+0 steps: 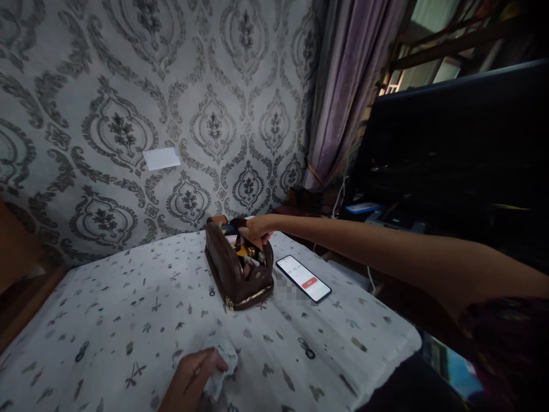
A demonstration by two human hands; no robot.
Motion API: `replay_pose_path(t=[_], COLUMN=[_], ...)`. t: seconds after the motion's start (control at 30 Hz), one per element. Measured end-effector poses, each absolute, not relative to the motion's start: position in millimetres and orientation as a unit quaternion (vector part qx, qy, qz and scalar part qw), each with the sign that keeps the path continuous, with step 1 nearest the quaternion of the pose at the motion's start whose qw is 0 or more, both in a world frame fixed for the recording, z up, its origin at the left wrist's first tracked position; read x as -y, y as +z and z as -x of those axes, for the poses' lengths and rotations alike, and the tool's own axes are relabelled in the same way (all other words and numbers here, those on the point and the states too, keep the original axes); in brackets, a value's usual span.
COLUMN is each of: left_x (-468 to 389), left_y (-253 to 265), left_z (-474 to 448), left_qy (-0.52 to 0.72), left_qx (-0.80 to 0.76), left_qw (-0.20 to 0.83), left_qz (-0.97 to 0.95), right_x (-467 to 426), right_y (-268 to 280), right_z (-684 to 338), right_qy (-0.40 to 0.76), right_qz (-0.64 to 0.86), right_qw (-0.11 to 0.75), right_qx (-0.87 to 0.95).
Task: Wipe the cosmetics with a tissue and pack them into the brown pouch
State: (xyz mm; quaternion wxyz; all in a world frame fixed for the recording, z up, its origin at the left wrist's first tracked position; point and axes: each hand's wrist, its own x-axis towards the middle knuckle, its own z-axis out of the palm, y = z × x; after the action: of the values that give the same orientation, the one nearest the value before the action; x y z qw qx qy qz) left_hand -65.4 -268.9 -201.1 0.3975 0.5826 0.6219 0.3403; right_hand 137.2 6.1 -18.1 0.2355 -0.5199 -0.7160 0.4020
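Observation:
A brown toiletry bag [223,274] with gold zips stands unzipped on the patterned white cloth. Small items show in its opening, among them a yellow piece [242,252] and a whitish tube [252,261]; most are too dark to name. My right hand [258,228] reaches across from the right, its fingers closed on the bag's far rim; part of the fingers is hidden. Nearer to me, my left hand [195,369] is closed on a crumpled white tissue [223,366], low over the cloth in front of the bag.
Right of the bag lies a phone [304,278] with a lit screen. The cloth-covered surface [163,297] meets a patterned wall [128,114]. A purple curtain [343,86], a large dark screen-like panel [454,149] and white cables [343,186] are on the right.

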Motion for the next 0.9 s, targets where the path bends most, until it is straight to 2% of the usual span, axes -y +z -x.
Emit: replay_pose_path(t=[0.07,0.13,0.37,0.5,0.9], left_x=[266,263,260,260,258], left_y=[-205,-206,-203,-207,-218], left_z=[69,72,73,75,79], left_qy=[0.323,0.304,0.269,0.272,0.302], left_qx=[-0.607,-0.599,-0.566,-0.568,-0.548], left_qw=[0.412,0.420,0.412,0.406,0.420], left_qz=[-0.598,-0.610,-0.661,-0.662,-0.658], right_x=[-4,-2,8,10,2], right_y=[-14,-9,-4,-8,-19], right_z=[-136,-133,-124,-125,-136], right_qy=[0.366,0.336,0.265,0.239,0.116], right_qz=[0.555,0.575,0.566,0.559,0.549], right_qw=[0.121,0.047,-0.057,-0.067,-0.002], right_qx=[0.737,0.745,0.778,0.791,0.828])
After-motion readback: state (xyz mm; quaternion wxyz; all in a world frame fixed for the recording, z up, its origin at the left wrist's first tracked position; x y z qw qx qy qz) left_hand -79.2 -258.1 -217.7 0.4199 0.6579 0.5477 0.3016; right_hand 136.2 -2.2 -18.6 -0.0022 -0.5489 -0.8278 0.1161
